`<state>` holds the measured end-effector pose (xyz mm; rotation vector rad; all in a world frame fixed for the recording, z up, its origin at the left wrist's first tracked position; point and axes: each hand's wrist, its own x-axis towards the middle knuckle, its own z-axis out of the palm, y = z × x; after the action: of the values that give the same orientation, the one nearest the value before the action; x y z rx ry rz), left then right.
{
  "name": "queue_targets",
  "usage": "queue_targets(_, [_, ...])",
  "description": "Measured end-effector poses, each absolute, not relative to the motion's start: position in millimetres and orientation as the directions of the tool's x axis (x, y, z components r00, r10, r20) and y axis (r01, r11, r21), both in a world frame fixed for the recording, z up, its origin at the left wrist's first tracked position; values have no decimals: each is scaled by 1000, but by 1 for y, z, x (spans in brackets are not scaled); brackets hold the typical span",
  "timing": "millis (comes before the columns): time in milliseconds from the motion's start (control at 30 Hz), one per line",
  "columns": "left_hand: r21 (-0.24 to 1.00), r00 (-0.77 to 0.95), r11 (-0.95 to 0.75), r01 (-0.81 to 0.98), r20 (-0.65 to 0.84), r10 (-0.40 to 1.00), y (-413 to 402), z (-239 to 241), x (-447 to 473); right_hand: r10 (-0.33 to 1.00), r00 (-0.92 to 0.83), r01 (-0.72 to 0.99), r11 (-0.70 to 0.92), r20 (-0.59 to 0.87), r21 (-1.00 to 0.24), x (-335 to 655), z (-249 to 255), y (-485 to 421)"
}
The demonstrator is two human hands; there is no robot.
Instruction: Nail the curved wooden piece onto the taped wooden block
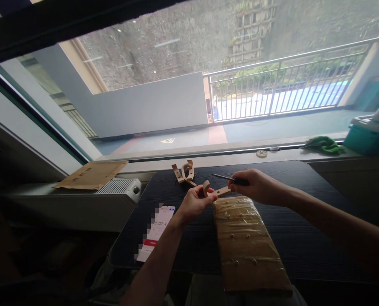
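Observation:
My left hand [194, 203] is closed around a small curved wooden piece [215, 190], held just above the dark table [304, 238]. My right hand [256, 186] grips a dark-handled screwdriver [230, 179] whose thin shaft points left, over the wooden piece. Both hands hover above the far end of a flat package wrapped in clear film [245, 242]. More wooden parts [185, 173] lie joined together near the table's far edge.
A phone [157, 231] showing a timer lies at the table's left. A brown cardboard envelope [92, 174] rests on a white heater [122, 189]. On the window sill sit a tape roll [261, 153], a green cloth [325, 145] and a teal box [369, 140].

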<state>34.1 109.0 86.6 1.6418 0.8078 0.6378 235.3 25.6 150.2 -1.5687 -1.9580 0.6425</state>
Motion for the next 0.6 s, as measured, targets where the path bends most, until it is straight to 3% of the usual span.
queue_targets(300, [988,533,-27,155,-61,844,114,72,10,995,-85,709,101,58,-698,253,135,4])
queue_targets(600, [989,576,-81,123,-5,818,111,69,17,991,15,598,99,134,-796,259,134,-7])
